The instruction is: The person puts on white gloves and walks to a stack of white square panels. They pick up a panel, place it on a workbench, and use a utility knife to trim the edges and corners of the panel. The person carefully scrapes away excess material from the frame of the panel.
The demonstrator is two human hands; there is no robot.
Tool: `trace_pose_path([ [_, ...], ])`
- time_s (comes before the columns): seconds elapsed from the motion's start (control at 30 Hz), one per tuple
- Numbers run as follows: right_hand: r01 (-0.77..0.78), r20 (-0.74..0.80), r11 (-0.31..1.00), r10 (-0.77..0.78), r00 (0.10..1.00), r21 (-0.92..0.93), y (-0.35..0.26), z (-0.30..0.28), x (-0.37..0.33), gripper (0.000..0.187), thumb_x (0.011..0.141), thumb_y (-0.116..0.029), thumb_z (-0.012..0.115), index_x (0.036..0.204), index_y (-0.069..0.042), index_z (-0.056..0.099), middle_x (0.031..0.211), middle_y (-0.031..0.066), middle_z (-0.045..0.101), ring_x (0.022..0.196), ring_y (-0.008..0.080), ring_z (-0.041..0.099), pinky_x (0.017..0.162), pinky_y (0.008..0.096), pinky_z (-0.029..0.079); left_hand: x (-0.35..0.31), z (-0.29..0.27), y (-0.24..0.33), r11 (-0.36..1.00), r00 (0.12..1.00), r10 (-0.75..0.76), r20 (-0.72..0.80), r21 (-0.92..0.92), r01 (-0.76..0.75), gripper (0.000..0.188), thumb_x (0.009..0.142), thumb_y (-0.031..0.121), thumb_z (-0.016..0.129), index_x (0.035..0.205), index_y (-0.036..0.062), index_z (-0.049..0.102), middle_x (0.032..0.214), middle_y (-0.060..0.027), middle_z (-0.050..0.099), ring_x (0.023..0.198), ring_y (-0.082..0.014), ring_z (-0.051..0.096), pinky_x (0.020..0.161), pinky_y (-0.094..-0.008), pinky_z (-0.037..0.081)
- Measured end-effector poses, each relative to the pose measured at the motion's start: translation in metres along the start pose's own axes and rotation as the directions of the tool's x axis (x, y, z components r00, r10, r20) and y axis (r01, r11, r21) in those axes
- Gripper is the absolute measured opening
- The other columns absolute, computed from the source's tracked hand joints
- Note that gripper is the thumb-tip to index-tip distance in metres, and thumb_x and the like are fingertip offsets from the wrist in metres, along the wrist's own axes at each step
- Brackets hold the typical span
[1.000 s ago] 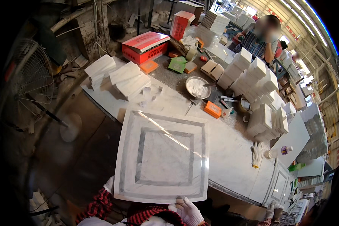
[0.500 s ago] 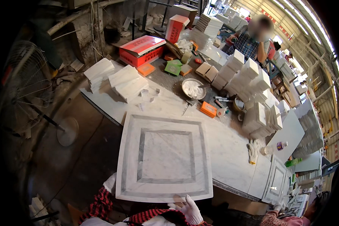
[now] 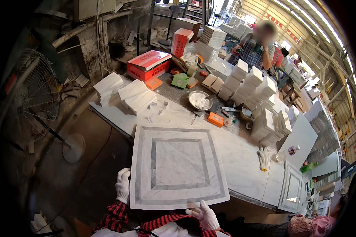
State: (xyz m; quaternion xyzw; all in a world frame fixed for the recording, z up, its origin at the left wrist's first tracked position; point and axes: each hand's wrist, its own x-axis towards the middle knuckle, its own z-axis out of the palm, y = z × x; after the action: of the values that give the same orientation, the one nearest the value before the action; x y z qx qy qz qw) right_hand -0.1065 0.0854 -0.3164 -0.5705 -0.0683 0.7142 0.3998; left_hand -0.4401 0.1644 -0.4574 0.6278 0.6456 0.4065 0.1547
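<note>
Leftmost on your table [image 3: 245, 168]: white stone slabs [image 3: 137, 96], leaning in piles beyond the work. Next, your left hand [image 3: 123, 185], in a white knit glove, at the left edge of the square marble panel [image 3: 180, 164]. Fingers bent; can't tell if they're clamped on the edge or just braced along it. The panel, pale with two grey inlaid square bands, lies face up, far part over the table, near part jutting out towards your body. Can't tell how much of its weight the table takes.

Handling guess: heavy, rigid, no give. The face looks smooth, so likely slick under knit gloves; corners and thin edges probably chip or crack if knocked. Best hold: opposite edges, fingers well underneath, palms off the corners.

Your right hand [image 3: 206, 216], gloved too, is at the near edge, right of its middle, thumb side up; grip unclear, underside hidden. Farther right: small orange box [image 3: 215, 119] beyond the panel, then loose white gloves [image 3: 264, 158] on the table, well apart from it.
</note>
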Motion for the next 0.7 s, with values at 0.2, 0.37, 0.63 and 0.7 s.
trace_pose_path([
  [0.2, -0.055, -0.035, 0.921, 0.045, 0.998, -0.385, -0.019, 0.003, -0.009, 0.048, 0.104, -0.033, 0.057, 0.127, 0.008, 0.063, 0.105, 0.0132, 0.07, 0.087, 0.0206, 0.067, 0.082, 0.0299, 0.052, 0.006, -0.001, 0.004, 0.903, 0.992, -0.113, 0.059, -0.411, 0.128, 0.033, 0.101, 0.025, 0.056, 0.128, 0.0065, 0.057, 0.13, -0.0104, 0.059, 0.119, -0.02, 0.059, 0.1, -0.034, 0.05],
  [0.37, -0.062, -0.014, 0.853, 0.064, 0.998, -0.517, -0.019, -0.013, 0.002, 0.047, 0.101, -0.038, 0.059, 0.117, 0.004, 0.073, 0.094, 0.0088, 0.074, 0.085, 0.0126, 0.067, 0.074, 0.0275, 0.052, 0.007, -0.003, -0.012, 0.411, 0.818, -0.324, 0.475, -0.708, 0.575, 0.046, 0.107, 0.029, 0.048, 0.145, 0.0034, 0.048, 0.135, -0.0102, 0.06, 0.12, -0.0177, 0.06, 0.102, -0.0335, 0.051],
  [0.63, 0.315, 0.088, 0.949, -0.314, 0.945, 0.004, 0.023, -0.035, 0.04, 0.044, 0.097, -0.02, 0.061, 0.134, 0.002, 0.057, 0.11, 0.0099, 0.069, 0.097, 0.0239, 0.068, 0.084, 0.0363, 0.055, 0.001, -0.002, -0.003, 0.213, 0.821, -0.247, 0.515, -0.798, 0.564, 0.048, 0.11, 0.028, 0.043, 0.149, 0.0006, 0.044, 0.141, -0.0135, 0.057, 0.122, -0.0231, 0.061, 0.106, -0.0383, 0.052],
  [0.7, 0.287, 0.095, 0.943, -0.305, 0.948, 0.169, 0.021, -0.018, 0.043, 0.054, 0.097, -0.031, 0.063, 0.141, -0.002, 0.048, 0.126, 0.0127, 0.061, 0.114, 0.0278, 0.062, 0.096, 0.0442, 0.053, 0.002, -0.003, -0.003, 0.247, 0.821, -0.245, 0.515, -0.786, 0.567, 0.046, 0.11, 0.028, 0.042, 0.147, -0.0002, 0.045, 0.138, -0.0141, 0.059, 0.119, -0.0245, 0.063, 0.105, -0.0396, 0.053],
])
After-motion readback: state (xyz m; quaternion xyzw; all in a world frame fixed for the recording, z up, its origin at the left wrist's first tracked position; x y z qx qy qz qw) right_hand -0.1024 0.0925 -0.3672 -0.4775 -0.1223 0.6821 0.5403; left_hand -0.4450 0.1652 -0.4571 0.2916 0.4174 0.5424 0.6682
